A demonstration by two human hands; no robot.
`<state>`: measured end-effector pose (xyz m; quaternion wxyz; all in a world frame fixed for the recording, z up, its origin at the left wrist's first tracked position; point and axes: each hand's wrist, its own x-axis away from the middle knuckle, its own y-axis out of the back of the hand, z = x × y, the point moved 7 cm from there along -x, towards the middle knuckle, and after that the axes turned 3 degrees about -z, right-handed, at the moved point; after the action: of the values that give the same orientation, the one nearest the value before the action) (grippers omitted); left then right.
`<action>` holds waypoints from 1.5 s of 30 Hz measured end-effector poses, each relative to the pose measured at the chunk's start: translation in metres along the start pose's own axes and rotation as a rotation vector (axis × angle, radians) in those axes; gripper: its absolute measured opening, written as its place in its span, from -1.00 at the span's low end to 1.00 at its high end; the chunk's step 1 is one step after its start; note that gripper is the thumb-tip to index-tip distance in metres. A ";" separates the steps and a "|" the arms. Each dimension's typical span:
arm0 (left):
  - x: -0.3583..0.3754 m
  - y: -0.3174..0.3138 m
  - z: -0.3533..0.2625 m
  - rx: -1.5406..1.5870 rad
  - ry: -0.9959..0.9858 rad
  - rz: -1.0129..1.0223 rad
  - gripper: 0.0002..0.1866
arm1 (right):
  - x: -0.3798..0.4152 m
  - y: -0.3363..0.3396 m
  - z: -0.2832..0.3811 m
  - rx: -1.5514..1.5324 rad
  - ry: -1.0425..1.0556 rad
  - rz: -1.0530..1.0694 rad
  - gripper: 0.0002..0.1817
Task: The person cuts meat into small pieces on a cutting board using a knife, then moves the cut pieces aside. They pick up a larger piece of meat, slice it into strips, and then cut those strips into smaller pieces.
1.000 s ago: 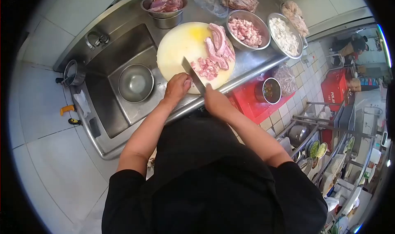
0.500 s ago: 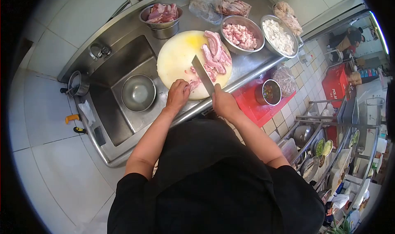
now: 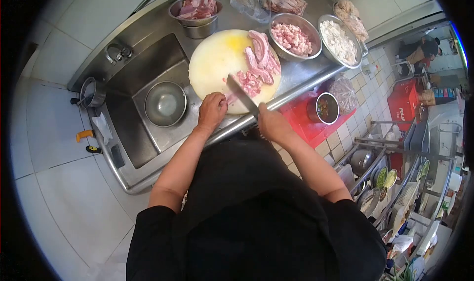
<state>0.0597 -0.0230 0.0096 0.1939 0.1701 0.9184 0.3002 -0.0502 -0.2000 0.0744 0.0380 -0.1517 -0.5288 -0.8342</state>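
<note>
Here, right hand point(image 3: 273, 124) grips cleaver point(image 3: 242, 95); left hand point(image 3: 212, 109), fingers curled, pins meat point(image 3: 232, 99) on board point(image 3: 215, 59). Bowls point(image 3: 295, 37) crowd beyond; sink point(image 3: 148, 88) left.

Pale tiled floor point(image 3: 64, 182), steel counter point(image 3: 301, 76) with sink point(image 3: 143, 68), daylight.

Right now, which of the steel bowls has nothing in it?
The bowl in the sink, left of the cutting board. The bowls on the counter hold food: meat slabs, diced meat, white pieces.
</note>
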 end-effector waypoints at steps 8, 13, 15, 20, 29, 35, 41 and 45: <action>0.004 0.012 -0.005 0.060 -0.083 -0.015 -0.79 | 0.016 0.059 0.042 -0.223 -0.005 -0.234 -0.82; 0.008 0.005 0.000 0.011 -0.092 -0.082 -0.80 | 0.010 -0.013 0.004 -0.002 0.102 0.004 -0.80; 0.006 0.005 0.001 0.013 -0.096 -0.090 -0.79 | 0.008 -0.008 0.001 0.045 0.054 0.011 -0.77; 0.005 0.002 0.004 0.017 -0.063 -0.076 -0.79 | -0.002 0.020 -0.002 -0.007 -0.047 -0.125 -0.81; 0.002 0.007 -0.001 -0.003 -0.086 -0.003 -0.76 | 0.026 0.030 0.029 -0.153 0.068 -0.167 -0.83; 0.001 0.007 -0.003 0.013 -0.070 -0.013 -0.80 | 0.032 0.006 -0.004 -0.068 -0.003 -0.022 -0.82; -0.001 0.006 -0.002 0.005 -0.026 0.026 -0.81 | 0.021 0.009 0.003 -0.037 -0.063 -0.099 -0.81; -0.002 0.008 -0.003 0.025 -0.034 -0.016 -0.80 | 0.020 0.009 0.022 -0.044 0.108 -0.145 -0.83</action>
<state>0.0610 -0.0196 0.0172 0.2096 0.1700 0.9200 0.2841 -0.0623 -0.1829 0.0967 0.0027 -0.0687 -0.5172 -0.8531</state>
